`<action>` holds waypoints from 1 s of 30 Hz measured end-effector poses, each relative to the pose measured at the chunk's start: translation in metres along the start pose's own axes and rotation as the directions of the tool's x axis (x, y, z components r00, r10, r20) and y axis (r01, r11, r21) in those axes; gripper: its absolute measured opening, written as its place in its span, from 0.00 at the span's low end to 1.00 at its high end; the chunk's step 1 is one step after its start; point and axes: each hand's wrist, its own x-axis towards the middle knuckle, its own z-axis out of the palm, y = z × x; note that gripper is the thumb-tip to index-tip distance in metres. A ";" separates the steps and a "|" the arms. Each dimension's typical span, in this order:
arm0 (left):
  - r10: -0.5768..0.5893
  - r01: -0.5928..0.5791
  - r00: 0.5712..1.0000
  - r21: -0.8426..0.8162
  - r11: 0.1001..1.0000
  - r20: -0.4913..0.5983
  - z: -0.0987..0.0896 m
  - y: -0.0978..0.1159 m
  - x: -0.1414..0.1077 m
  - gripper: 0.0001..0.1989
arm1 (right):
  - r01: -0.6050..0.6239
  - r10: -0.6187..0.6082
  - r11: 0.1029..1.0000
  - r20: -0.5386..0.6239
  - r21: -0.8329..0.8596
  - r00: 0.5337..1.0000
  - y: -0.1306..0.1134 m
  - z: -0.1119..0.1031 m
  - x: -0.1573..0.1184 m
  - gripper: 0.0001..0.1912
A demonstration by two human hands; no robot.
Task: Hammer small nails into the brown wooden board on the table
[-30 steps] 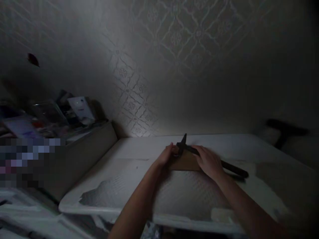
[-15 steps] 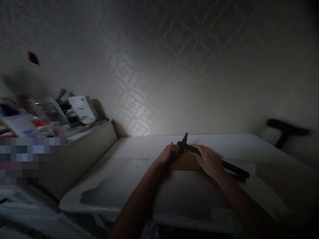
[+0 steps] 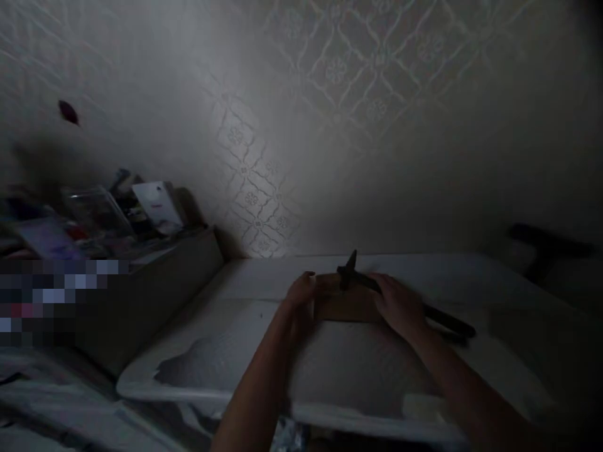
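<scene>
A dark hammer [image 3: 451, 322] slants across a brown wooden board [image 3: 348, 309] on the white table. My right hand [image 3: 399, 306] is wrapped round its handle near the middle, and the hammer's head hangs over the board's top. Beside the left end of the board is my left hand [image 3: 301, 290], its fingers drawn together at the fingertips. What it may hold is too small and dark to make out.
On the left a raised shelf [image 3: 174, 257] carries a white box [image 3: 157, 204], a clear plastic case [image 3: 98, 210] and clutter. A dark T-shaped object [image 3: 541, 245] stands at the far right. The patterned wall rises behind the white table [image 3: 221, 351].
My left hand has moved left, away from the hammer's head to the board's left end. My right hand and the hammer have barely moved. The scene has grown darker.
</scene>
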 end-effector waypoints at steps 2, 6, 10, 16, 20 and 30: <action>-0.021 -0.005 0.991 0.190 0.982 0.135 -0.005 0.003 -0.006 0.35 | -0.011 0.011 1.000 -0.001 -0.004 1.000 0.000 0.000 0.000 0.19; -0.039 -0.101 0.953 0.436 0.894 0.300 -0.009 0.008 -0.017 0.50 | -0.021 0.021 1.000 0.027 -0.013 0.999 0.000 0.001 0.000 0.18; -0.064 -0.109 0.932 0.445 0.889 0.356 -0.010 0.009 -0.018 0.56 | -0.044 0.044 0.999 0.016 -0.020 0.999 -0.001 0.001 0.000 0.17; -0.073 -0.110 0.927 0.454 0.884 0.368 -0.011 0.009 -0.019 0.57 | -0.026 0.027 0.999 0.036 -0.025 0.999 -0.001 0.001 0.000 0.18; -0.062 -0.115 0.929 0.445 0.888 0.364 -0.010 0.009 -0.019 0.57 | -0.053 0.054 0.997 0.028 -0.051 0.998 -0.001 0.001 0.000 0.16; -0.076 -0.107 0.925 0.445 0.889 0.373 -0.010 0.006 -0.018 0.57 | -0.026 0.026 0.999 0.018 -0.032 0.999 0.000 0.002 0.000 0.18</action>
